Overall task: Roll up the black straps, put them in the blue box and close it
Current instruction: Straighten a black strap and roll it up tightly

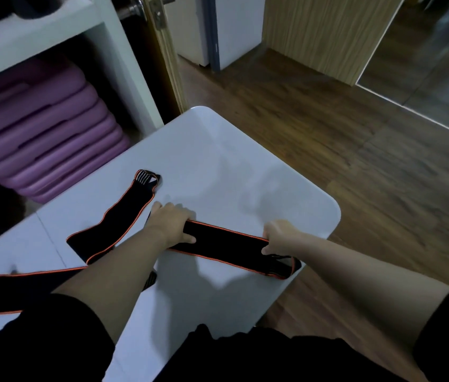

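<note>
Domestic interior, probably a home exercise or storage room: dark wood-plank laminate floor; light wooden door with a metal lever handle; white open shelving unit holding stacked purple foam mats. A glossy white round-cornered table stands beside the shelving; a floor-standing mirror leans at upper right.

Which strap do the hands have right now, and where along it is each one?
The near black strap, flat on the white table. The left hand presses its middle; the right hand grips it near the looped right end.
</note>
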